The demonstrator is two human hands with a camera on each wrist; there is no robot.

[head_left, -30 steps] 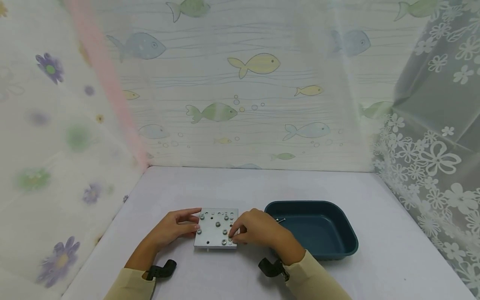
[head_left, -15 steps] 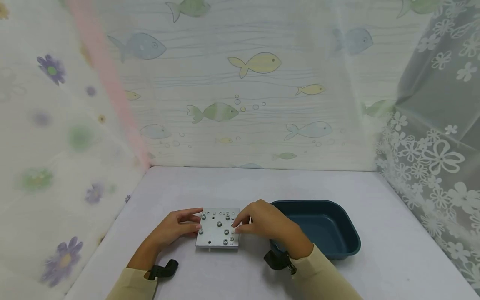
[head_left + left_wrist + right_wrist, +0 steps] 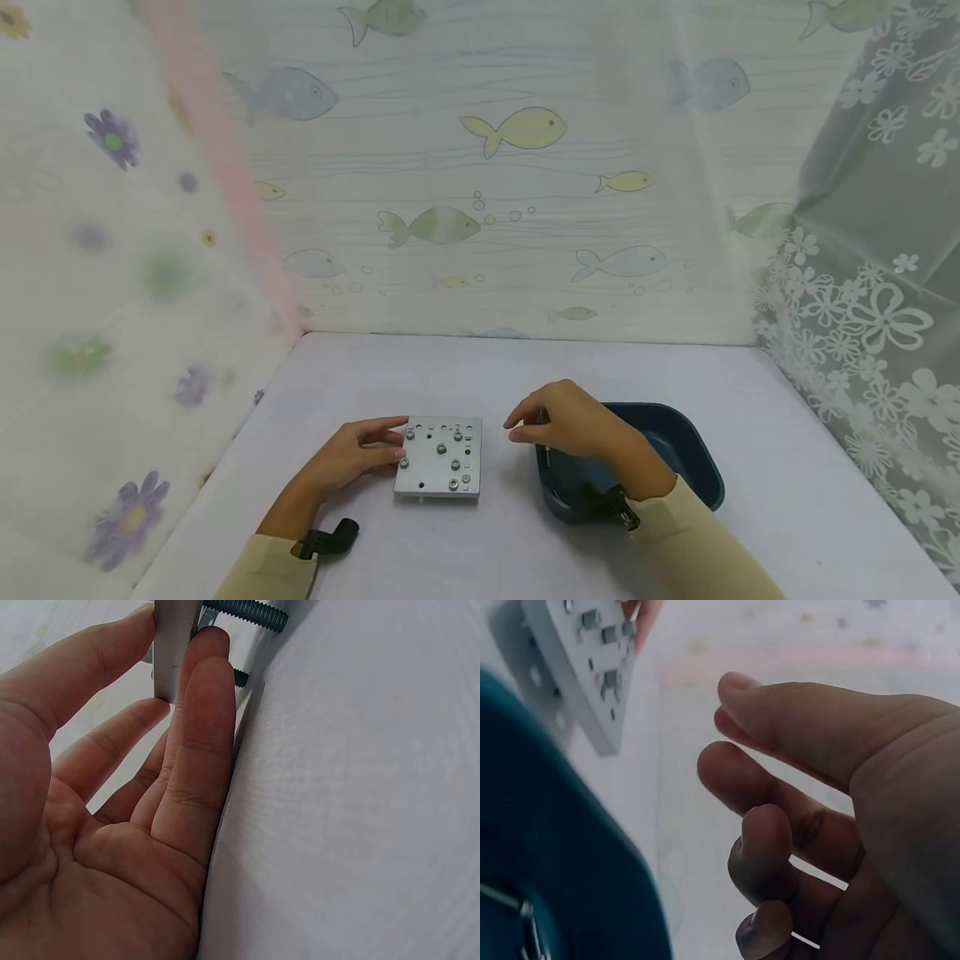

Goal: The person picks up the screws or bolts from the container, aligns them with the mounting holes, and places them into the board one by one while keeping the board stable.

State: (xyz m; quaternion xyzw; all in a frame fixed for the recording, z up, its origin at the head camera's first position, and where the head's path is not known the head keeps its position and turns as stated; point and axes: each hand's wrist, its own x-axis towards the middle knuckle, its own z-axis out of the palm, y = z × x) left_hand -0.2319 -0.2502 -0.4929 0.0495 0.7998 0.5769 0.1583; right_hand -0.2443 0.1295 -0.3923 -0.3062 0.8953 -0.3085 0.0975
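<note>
A square silver metal plate (image 3: 423,462) with several holes and socket-head screws (image 3: 441,448) lies on the table in the head view. My left hand (image 3: 348,458) holds its left edge, thumb at the top face and other fingers underneath. In the left wrist view, threaded screw shanks (image 3: 251,612) stick out below the plate, beside the fingertips. My right hand (image 3: 577,421) is over the left side of a dark blue tray (image 3: 708,458), fingers loosely bent with nothing between them. In the right wrist view, a few screws (image 3: 502,897) lie inside the tray.
The white-covered table (image 3: 450,550) ends at a fish-print curtain (image 3: 480,275) at the back. A flowered curtain (image 3: 127,375) hangs on the left side and a lacy, see-through one (image 3: 870,333) on the right.
My right hand has left the plate's right edge and moved right, up to the tray. A screw stands at the plate's lower right where its fingers were. My left hand stays at the plate.
</note>
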